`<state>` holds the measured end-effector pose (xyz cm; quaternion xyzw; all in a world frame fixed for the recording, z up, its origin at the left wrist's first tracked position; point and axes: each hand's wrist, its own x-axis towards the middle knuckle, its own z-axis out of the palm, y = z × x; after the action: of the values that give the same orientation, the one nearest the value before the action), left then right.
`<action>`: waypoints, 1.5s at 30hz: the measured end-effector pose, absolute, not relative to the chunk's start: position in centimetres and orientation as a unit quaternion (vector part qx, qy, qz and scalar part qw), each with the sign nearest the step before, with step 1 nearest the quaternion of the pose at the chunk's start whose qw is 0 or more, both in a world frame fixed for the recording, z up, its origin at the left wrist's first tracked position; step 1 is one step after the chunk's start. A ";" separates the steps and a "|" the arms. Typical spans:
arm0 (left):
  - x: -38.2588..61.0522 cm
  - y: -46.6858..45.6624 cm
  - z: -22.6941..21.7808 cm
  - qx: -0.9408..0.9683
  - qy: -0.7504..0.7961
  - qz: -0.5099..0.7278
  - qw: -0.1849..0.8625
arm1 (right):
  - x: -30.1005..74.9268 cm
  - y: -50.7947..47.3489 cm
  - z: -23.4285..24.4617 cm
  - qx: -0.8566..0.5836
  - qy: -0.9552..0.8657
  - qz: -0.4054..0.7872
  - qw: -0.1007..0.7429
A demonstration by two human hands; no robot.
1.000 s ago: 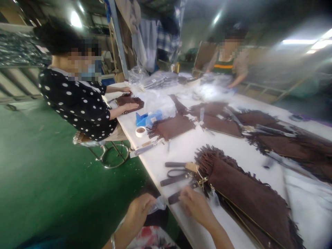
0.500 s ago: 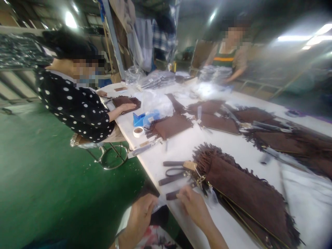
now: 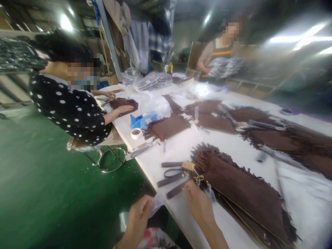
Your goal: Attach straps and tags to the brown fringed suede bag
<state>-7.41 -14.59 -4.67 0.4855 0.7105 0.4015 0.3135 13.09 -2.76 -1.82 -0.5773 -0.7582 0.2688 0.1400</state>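
A stack of brown fringed suede bags (image 3: 241, 188) lies on the white table (image 3: 181, 148) in front of me. Dark brown straps (image 3: 172, 173) with a tan tag stick out from its left end. My right hand (image 3: 198, 202) rests on the table by the nearest strap and the gold hardware, fingers curled toward it. My left hand (image 3: 138, 218) hovers off the table edge, pinching a small clear plastic bag (image 3: 157, 202).
More brown fringed bags (image 3: 215, 119) cover the table beyond. A tape roll (image 3: 135, 133), a blue tape dispenser (image 3: 141, 120) and clear plastic lie near a seated person in a polka-dot top (image 3: 72, 107). Another person (image 3: 220, 58) stands at the far end holding packed goods. Green floor (image 3: 52, 190) lies left.
My right hand has shifted slightly up toward the strap end. The standing person has lifted a bundle off the table. The seated person has moved one hand further along the table.
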 end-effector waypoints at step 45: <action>-6.7 -14.9 -2.7 0.462 0.673 0.434 0.381 | 10.2 -8.9 -0.4 -0.475 -0.737 0.437 0.202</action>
<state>-6.73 -14.90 -2.66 0.4621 0.6732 0.4340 0.3806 10.17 -8.85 -0.42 -0.4745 -0.7366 0.4374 0.2024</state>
